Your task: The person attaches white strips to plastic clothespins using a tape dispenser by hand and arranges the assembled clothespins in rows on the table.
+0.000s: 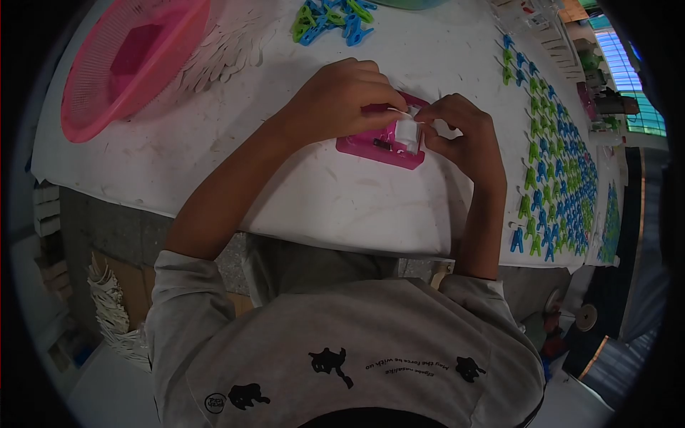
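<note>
In the head view, a pink tray-like holder (378,152) lies on the white-covered table, with a white block-like piece (407,133) and a small dark part (382,143) on it. My left hand (349,100) reaches over the holder's far left side, its fingers closed in a pinch on a thin white strip (399,111). At the right side of the white piece is my right hand (460,128), thumb and forefinger pinched together; what lies between those fingertips is too small to make out.
A pink basket (135,64) stands at the far left beside a spread of thin white pieces (227,50). Blue and green clips (332,20) are heaped at the back. Rows of similar clips (553,171) cover the table's right side. The table's front edge (342,242) runs before my body.
</note>
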The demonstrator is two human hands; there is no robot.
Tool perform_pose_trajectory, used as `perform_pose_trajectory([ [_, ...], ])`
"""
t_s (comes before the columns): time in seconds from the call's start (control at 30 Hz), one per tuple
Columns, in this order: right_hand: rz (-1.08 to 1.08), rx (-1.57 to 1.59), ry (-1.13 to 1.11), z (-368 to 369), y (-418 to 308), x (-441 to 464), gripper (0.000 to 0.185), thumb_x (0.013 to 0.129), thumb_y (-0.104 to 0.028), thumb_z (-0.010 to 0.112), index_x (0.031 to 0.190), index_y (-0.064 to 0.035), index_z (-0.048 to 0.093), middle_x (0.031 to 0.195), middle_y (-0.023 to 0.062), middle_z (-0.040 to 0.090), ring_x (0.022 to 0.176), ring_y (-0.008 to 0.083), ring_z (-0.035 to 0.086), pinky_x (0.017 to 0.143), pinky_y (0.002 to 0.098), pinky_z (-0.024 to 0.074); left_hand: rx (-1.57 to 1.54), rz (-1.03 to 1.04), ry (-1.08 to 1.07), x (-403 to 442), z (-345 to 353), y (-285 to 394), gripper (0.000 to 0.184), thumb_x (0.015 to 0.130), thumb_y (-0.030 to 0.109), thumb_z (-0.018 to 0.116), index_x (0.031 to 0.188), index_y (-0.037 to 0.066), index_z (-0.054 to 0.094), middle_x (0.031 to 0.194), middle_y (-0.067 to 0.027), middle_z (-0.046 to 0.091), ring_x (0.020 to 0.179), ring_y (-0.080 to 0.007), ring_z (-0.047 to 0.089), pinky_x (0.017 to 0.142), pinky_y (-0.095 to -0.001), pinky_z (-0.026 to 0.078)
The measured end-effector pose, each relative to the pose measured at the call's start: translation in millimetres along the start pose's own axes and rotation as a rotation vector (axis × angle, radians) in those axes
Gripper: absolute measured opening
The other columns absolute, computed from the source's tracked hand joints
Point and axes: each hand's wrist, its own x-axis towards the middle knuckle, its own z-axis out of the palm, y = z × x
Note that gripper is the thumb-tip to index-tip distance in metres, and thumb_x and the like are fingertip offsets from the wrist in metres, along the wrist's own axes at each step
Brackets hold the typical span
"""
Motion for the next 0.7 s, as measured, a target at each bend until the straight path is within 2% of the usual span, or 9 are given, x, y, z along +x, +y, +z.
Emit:
perform_pose_trajectory([
  [0.3,0.018,-0.011,-0.022,-3,0,-2,0.023,0.066,0.004,0.070,0.087,-0.0053,0.069,0.081,0.0050,0.067,0.074,0.0201,0.062,0.067,0.0312,0.0521,-0.006,-0.013,-0.030,0,2,2,0.013,0.075,0.011,0.076,0.087,0.010,0.072,0.079,-0.0023,0.067,0.076,-0.0181,0.060,0.068,-0.0310,0.048],
  [0.47,0.016,-0.022,-0.017,-6,-2,-3,0.024,0.066,0.005,0.069,0.087,-0.0053,0.069,0.080,0.0054,0.066,0.074,0.0198,0.061,0.066,0.0309,0.0513,-0.114,-0.202,-0.061,1,6,8,0.011,0.076,0.010,0.075,0.086,0.007,0.071,0.078,-0.0028,0.064,0.080,-0.0183,0.058,0.071,-0.0310,0.047],
  [0.7,-0.019,-0.064,-0.012,-16,-8,1,0.024,0.067,0.006,0.067,0.088,-0.0056,0.069,0.080,0.0045,0.065,0.076,0.0189,0.060,0.067,0.0311,0.0501,-0.116,-0.260,-0.084,3,12,11,0.010,0.075,0.012,0.075,0.082,0.006,0.070,0.074,-0.0020,0.060,0.076,-0.0182,0.056,0.070,-0.0316,0.046],
])
